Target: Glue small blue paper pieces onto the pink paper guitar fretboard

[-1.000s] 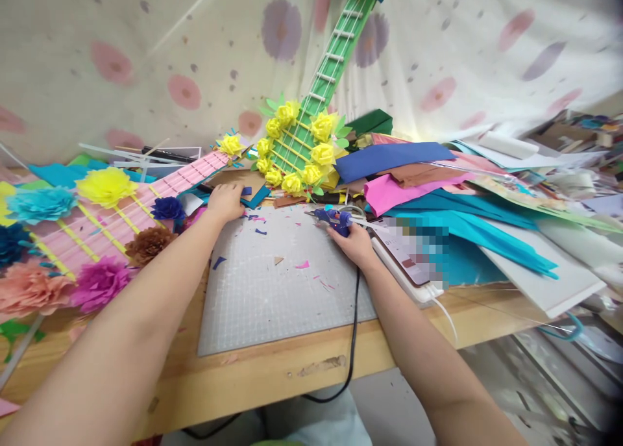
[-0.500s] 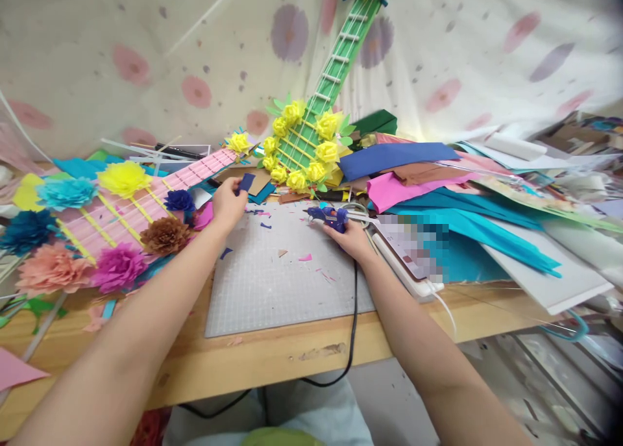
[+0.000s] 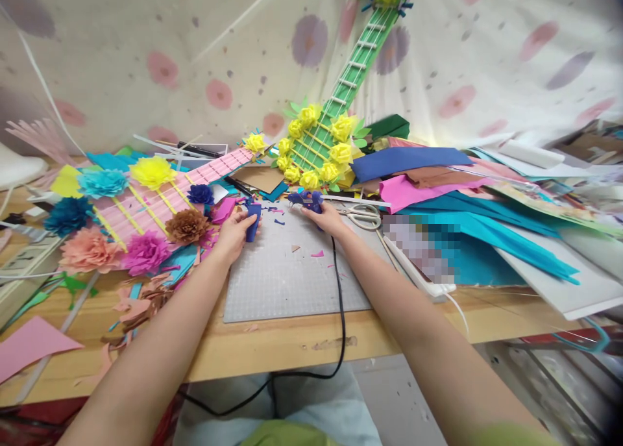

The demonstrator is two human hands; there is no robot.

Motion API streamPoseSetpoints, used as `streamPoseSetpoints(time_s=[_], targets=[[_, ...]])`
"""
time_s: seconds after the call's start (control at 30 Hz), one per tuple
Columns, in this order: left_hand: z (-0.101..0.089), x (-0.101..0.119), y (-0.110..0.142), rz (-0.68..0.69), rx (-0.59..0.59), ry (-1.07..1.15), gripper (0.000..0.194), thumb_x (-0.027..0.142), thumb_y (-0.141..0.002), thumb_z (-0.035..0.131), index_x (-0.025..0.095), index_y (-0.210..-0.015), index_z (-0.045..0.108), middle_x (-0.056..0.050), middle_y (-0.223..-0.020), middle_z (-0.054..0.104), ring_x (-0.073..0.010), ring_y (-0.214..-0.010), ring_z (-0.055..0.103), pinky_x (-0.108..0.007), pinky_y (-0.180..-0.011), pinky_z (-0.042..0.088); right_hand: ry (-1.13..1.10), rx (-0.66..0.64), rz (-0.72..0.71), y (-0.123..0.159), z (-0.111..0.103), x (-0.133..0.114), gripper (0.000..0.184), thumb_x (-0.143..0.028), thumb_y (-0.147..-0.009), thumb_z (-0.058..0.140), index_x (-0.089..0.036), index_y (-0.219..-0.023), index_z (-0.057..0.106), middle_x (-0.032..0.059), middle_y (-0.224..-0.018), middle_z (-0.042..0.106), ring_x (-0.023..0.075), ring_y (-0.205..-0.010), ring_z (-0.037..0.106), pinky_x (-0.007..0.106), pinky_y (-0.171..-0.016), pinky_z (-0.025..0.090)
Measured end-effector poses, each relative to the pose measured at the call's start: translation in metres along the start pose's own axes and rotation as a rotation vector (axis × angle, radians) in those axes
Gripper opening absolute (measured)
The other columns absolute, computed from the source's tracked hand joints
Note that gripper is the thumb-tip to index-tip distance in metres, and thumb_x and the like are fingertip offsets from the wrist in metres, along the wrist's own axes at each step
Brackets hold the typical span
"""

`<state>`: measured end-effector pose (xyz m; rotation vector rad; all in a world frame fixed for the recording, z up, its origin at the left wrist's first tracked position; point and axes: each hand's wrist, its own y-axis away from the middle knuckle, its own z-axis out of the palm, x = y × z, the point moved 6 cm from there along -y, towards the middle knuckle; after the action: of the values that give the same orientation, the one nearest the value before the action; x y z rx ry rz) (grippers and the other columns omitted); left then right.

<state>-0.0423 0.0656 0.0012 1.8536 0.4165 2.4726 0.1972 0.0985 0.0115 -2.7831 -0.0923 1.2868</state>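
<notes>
My left hand (image 3: 234, 236) pinches a folded strip of dark blue paper (image 3: 253, 223) over the left edge of the grey cutting mat (image 3: 287, 290). Across the mat, my right hand (image 3: 327, 217) grips a blue glue gun (image 3: 305, 201), its nozzle pointing left toward the strip. A black cord (image 3: 342, 316) runs down from my right hand over the table's front edge. Small blue, pink and brown paper scraps lie on the mat. Scissors (image 3: 365, 217) with pale handles rest just right of my right hand.
A pink paper guitar (image 3: 141, 213) with paper flowers lies at left; a green one (image 3: 316, 141) with yellow roses leans against the curtain. Coloured paper sheets (image 3: 428, 163) pile up at right, near a white power strip (image 3: 413, 271). Brown scraps (image 3: 141, 303) lie at front left.
My left hand has come down and nearer with the blue strip, now held upright. My right hand has shifted left and slightly up with the glue gun, uncovering the scissors. The view has turned slightly left.
</notes>
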Motion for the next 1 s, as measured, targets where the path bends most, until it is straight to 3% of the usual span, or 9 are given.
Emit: streamPoseSetpoints(time_s=[0.2,0.33,0.4,0.47,0.57,0.67,0.73,1.0], targets=[[-0.01,-0.003,-0.003,0.068,0.032,-0.027,0.014,0.015,-0.064,0.068,0.013,-0.072,0.057,0.001,-0.058,0.06,-0.0091,-0.05,0.057,-0.019,-0.046,0.048,0.037,-0.009,0.005,-0.004,0.004,0.006,0.045,-0.049,-0.073,0.062,-0.016,-0.104,0.062,0.0073,-0.098,0.066,0.0206,-0.09,0.06,0.035,-0.083,0.046],[-0.005,-0.001,0.0,0.087,0.035,0.058,0.014,0.012,-0.066,0.065,0.013,-0.075,0.055,0.001,-0.065,0.061,-0.0123,-0.059,0.064,-0.02,-0.048,0.05,-0.004,-0.083,-0.037,0.011,-0.018,0.009,0.056,-0.048,-0.071,0.066,-0.019,-0.117,0.055,0.009,-0.111,0.063,0.0189,-0.095,0.06,0.034,-0.084,0.048],[-0.001,0.0,0.003,0.083,0.023,0.105,0.014,0.011,-0.067,0.063,0.013,-0.077,0.053,0.001,-0.068,0.061,-0.0134,-0.061,0.066,-0.02,-0.047,0.05,0.028,-0.07,-0.016,0.019,-0.037,0.015,0.052,-0.039,-0.073,0.065,-0.018,-0.119,0.054,0.0097,-0.116,0.061,0.0183,-0.099,0.059,0.032,-0.086,0.047],[0.003,-0.002,0.006,0.066,0.015,0.129,0.014,0.012,-0.068,0.062,0.014,-0.079,0.052,0.001,-0.068,0.061,-0.0137,-0.06,0.066,-0.019,-0.044,0.049,0.177,0.016,0.07,0.024,-0.058,0.026,0.041,-0.025,-0.077,0.059,-0.017,-0.117,0.054,0.0099,-0.118,0.061,0.0189,-0.103,0.059,0.033,-0.09,0.045],[0.007,-0.004,0.007,0.053,-0.007,0.098,0.015,0.015,-0.067,0.061,0.014,-0.079,0.052,0.001,-0.066,0.062,-0.0131,-0.055,0.065,-0.017,-0.039,0.045,0.539,0.121,0.188,0.027,-0.076,0.037,0.039,-0.013,-0.079,0.05,-0.009,-0.118,0.053,0.0167,-0.119,0.059,0.0243,-0.11,0.056,0.036,-0.093,0.042],[0.009,-0.005,0.008,0.051,-0.041,0.047,0.015,0.017,-0.069,0.06,0.015,-0.08,0.051,0.0,-0.069,0.064,-0.0124,-0.051,0.064,-0.016,-0.037,0.044,0.847,0.036,0.253,0.025,-0.072,0.042,0.042,-0.011,-0.08,0.05,0.0,-0.12,0.049,0.0252,-0.12,0.056,0.0292,-0.115,0.053,0.037,-0.093,0.041],[0.009,-0.005,0.008,0.05,-0.046,0.027,0.014,0.019,-0.071,0.058,0.015,-0.082,0.05,-0.001,-0.069,0.065,-0.012,-0.049,0.062,-0.017,-0.036,0.043,0.936,-0.038,0.282,0.022,-0.066,0.043,0.041,-0.012,-0.079,0.052,0.002,-0.118,0.051,0.0271,-0.118,0.057,0.0314,-0.115,0.053,0.038,-0.092,0.041],[0.013,-0.004,0.012,0.019,-0.128,-0.014,0.024,0.011,-0.069,0.062,0.013,-0.09,0.052,-0.007,-0.081,0.069,-0.014,-0.058,0.066,-0.023,-0.048,0.051,0.967,-0.144,0.303,0.016,-0.059,0.027,0.034,-0.022,-0.077,0.058,-0.007,-0.107,0.066,0.0261,-0.112,0.061,0.0329,-0.109,0.057,0.038,-0.085,0.044]])
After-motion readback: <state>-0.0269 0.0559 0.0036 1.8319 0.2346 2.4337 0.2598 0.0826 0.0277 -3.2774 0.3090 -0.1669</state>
